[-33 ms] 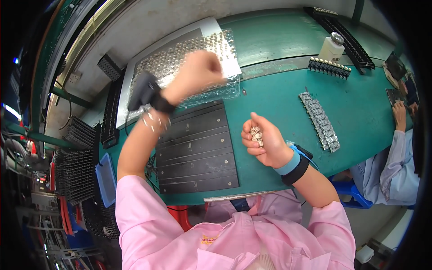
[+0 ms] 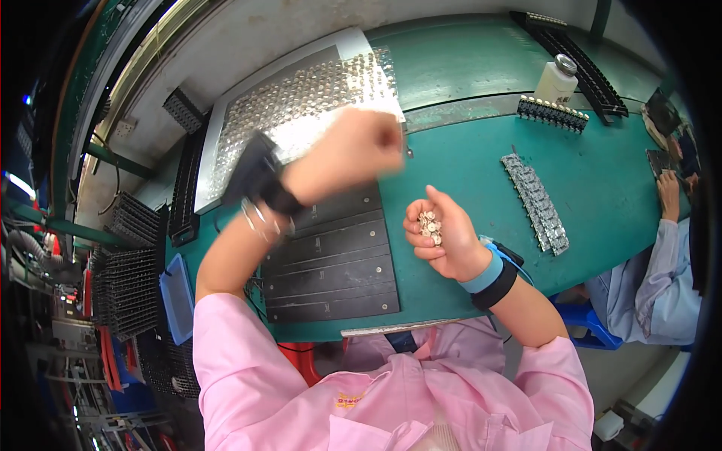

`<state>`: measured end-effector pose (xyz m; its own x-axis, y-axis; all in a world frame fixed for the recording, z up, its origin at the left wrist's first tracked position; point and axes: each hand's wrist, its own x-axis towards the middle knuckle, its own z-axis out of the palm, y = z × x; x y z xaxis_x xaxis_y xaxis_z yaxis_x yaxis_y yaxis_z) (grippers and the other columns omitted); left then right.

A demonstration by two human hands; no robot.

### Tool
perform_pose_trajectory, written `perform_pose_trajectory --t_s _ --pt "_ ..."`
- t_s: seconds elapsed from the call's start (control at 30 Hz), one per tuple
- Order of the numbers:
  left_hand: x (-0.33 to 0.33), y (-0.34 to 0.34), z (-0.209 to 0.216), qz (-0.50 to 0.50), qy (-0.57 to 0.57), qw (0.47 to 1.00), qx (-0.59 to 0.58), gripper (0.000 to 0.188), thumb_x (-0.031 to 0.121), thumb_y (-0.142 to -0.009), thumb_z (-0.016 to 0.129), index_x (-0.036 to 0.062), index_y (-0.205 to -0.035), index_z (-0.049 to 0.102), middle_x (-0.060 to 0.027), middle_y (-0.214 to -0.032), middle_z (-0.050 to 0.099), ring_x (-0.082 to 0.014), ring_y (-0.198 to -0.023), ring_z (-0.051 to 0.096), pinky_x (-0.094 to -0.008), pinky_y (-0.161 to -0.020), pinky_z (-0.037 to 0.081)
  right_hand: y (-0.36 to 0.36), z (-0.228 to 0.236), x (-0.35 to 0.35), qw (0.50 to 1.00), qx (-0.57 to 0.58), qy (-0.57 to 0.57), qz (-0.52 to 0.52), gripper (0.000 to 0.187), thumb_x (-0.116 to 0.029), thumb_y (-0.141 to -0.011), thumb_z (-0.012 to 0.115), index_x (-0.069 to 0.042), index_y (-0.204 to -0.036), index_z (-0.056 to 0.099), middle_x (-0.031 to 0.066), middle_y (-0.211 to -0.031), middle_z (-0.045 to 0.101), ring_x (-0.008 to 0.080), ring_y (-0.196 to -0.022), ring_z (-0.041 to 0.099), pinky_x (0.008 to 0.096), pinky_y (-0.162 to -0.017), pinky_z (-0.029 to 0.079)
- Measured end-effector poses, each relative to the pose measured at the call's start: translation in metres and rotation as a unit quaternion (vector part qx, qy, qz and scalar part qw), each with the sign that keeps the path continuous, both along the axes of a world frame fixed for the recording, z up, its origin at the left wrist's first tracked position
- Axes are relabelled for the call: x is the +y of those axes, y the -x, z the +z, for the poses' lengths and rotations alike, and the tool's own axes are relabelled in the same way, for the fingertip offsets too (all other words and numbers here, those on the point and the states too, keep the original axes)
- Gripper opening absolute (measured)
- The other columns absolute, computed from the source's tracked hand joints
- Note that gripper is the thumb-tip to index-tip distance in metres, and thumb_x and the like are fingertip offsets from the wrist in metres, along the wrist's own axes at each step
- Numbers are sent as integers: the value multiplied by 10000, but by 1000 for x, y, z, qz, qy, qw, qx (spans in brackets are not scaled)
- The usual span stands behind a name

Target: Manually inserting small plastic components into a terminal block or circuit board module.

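Note:
My right hand (image 2: pixel 444 240) is cupped palm up above the green table (image 2: pixel 602 188), holding several small silvery round parts (image 2: pixel 430 225). It wears a blue wrist strap and a black band. My left hand (image 2: pixel 353 146) is raised and blurred, its fingers closed in a fist. It hovers at the near edge of a clear tray (image 2: pixel 301 98) filled with rows of similar small parts. Nothing shows in that fist. A black band and thin bracelets sit on the left wrist. Below the left forearm lies a set of black flat plates (image 2: pixel 331 263).
A long strip of silvery parts (image 2: pixel 535 201) lies right of my right hand. A white bottle (image 2: pixel 556 81), a row of black components (image 2: pixel 553 114) and black rails (image 2: pixel 579 52) are at the back. A blue box (image 2: pixel 177 297) sits left. Another person's hand (image 2: pixel 668 192) works far right.

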<state>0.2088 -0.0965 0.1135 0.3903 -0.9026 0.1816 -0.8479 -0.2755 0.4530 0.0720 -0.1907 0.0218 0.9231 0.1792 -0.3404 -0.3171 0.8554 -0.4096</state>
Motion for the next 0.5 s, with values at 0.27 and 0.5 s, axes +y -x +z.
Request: perform_pose_trajectory --t_s 0.27,0.5 --pt "21 63 -8 -206 -19 962 -179 80 81 -663 594 25 -715 570 -77 -815 570 -230 -751 544 -292 -639 457 1 1 4 998 -32 -37 33 356 -339 -877 327 -78 -662 440 13 -571 414 59 -409 288 169 -317 190" --pt "37 -78 7 39 20 967 -251 152 42 -681 596 66 -831 616 -86 -864 576 -269 -844 520 -324 -751 426 1 5 7 999 -28 -12 38 346 -319 -884 343 -93 -633 416 -12 -536 344 50 -399 254 158 -293 167"
